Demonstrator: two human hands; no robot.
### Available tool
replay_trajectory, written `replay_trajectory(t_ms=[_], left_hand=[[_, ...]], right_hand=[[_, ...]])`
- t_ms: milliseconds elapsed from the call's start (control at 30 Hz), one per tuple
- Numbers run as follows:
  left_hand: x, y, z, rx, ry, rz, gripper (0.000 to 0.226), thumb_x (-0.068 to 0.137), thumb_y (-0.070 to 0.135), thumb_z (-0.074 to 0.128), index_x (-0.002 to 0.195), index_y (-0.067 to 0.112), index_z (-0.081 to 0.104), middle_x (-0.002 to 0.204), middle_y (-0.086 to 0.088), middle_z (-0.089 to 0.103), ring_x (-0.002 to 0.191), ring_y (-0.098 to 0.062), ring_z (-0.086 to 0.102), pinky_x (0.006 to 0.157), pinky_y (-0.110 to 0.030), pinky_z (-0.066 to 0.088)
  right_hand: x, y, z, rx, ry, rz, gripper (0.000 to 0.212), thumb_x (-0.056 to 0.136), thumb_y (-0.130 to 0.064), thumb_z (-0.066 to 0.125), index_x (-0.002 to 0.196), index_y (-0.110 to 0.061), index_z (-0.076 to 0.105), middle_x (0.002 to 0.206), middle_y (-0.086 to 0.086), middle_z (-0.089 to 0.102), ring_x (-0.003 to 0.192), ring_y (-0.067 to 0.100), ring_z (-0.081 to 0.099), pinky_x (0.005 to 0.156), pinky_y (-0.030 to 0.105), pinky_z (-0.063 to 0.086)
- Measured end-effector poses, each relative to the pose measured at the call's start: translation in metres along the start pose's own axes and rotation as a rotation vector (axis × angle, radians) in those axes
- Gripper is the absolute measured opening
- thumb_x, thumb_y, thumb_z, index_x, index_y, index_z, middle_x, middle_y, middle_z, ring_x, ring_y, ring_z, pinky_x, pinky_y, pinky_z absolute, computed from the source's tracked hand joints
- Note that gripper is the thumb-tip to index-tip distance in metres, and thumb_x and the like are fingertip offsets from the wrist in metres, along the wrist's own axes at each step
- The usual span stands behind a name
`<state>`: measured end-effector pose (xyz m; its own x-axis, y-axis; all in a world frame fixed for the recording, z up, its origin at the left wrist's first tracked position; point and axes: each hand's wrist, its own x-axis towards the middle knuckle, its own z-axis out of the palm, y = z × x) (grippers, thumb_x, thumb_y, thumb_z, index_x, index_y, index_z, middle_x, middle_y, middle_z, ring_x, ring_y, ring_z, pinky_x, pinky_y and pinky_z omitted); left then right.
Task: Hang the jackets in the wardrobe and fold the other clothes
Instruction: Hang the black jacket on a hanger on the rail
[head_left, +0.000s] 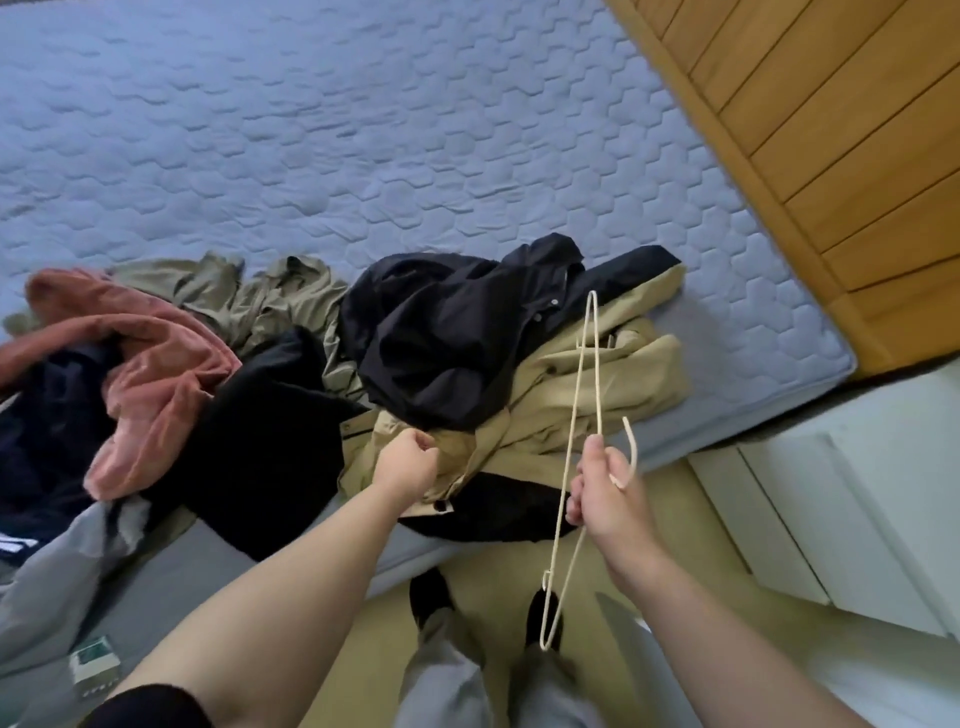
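Observation:
A heap of clothes lies on the near edge of the blue bed (311, 130). A beige jacket (587, 384) sits at the right of the heap, with a black jacket (452, 332) draped over it. My left hand (408, 462) pinches the beige jacket's near edge. My right hand (605, 493) grips a cream wire hanger (584, 374) near its hook, holding it upright over the bed edge. Further left lie a black garment (270, 431), a pink garment (150, 374), an olive garment (249, 296) and a grey one (57, 582).
A wooden headboard (810, 156) runs along the bed's right side. White drawers (857, 499) stand at the right beside the bed. A small green-and-white box (93, 662) lies on the bed's near left. My feet (431, 597) stand on a tan floor.

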<state>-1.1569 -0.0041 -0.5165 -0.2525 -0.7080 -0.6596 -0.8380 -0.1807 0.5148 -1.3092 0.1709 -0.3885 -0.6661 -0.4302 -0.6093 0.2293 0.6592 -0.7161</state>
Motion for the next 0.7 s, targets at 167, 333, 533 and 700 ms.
replay_trajectory(t_ms=[167,333,533,700], left_hand=[[0.055,0.030,0.034,0.312,-0.144,0.231,0.037,0.092,0.032,0.056,0.128,0.029,0.066,0.140,-0.001,0.057,0.129,-0.024,0.051,0.109,-0.038,0.044],[0.113,0.055,0.062,0.761,-0.371,0.300,0.058,0.095,0.036,0.052,0.152,0.044,0.039,0.170,0.000,0.006,0.155,-0.030,0.002,0.122,-0.052,0.018],[0.114,0.046,0.073,0.328,-0.310,0.154,0.047,0.085,0.021,0.062,0.131,0.034,0.062,0.136,0.000,0.061,0.118,-0.019,0.060,0.102,-0.033,0.051],[0.069,0.064,0.001,0.076,-0.009,0.164,0.040,0.083,0.026,0.076,0.117,0.025,0.055,0.103,0.005,0.064,0.093,-0.017,0.065,0.081,-0.034,0.056]], right_hand=[[0.026,0.006,0.005,0.053,0.036,0.037,0.047,0.104,-0.058,0.035,0.096,-0.015,0.053,0.059,-0.008,0.051,0.058,0.015,0.051,0.067,0.038,0.052],[0.053,0.008,0.005,0.088,0.008,0.042,0.045,0.104,-0.056,0.037,0.098,-0.015,0.056,0.061,-0.005,0.051,0.059,0.013,0.052,0.066,0.036,0.051],[0.060,0.007,0.004,0.069,0.020,0.021,0.043,0.104,-0.056,0.035,0.092,-0.020,0.055,0.063,-0.007,0.052,0.057,0.009,0.053,0.066,0.031,0.052],[0.047,-0.005,0.006,0.031,0.000,0.030,0.051,0.102,-0.062,0.035,0.091,-0.016,0.054,0.065,-0.006,0.054,0.059,0.011,0.054,0.069,0.037,0.053]])
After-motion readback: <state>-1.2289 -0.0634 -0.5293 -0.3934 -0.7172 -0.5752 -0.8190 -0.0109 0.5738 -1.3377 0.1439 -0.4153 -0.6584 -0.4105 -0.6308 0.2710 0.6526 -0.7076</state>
